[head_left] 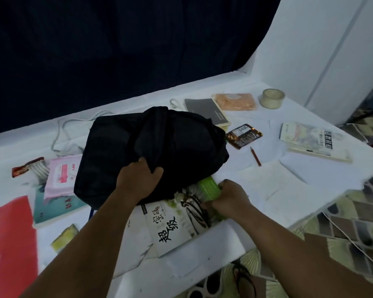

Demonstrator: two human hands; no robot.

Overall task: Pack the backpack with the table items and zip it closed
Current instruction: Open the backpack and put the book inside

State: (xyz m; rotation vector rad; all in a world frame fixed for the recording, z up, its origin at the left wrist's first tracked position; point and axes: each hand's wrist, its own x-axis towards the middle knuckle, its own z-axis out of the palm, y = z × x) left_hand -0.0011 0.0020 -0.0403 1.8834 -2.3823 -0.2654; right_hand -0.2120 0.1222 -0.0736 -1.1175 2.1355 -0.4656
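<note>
A black backpack [151,147] lies in the middle of the white table [278,190]. My left hand [138,179] grips a fold of its fabric at the near edge. My right hand [228,196] holds a green cylindrical object [209,187] at the backpack's near right corner, above a white book with black characters [170,226]. Around the backpack lie a grey notebook [207,111], a dark snack packet [243,136], a pencil [255,157], a book [312,140], a pink wipes pack [61,176], a teal book [54,207] and a red folder [11,244].
A tape roll [271,98] and an orange packet [235,102] sit at the back right. A white cable [63,134] trails behind the backpack. A red wrapper [27,166] and a small yellow-green item [65,237] lie at the left. Patterned floor [353,222] shows past the table's right edge.
</note>
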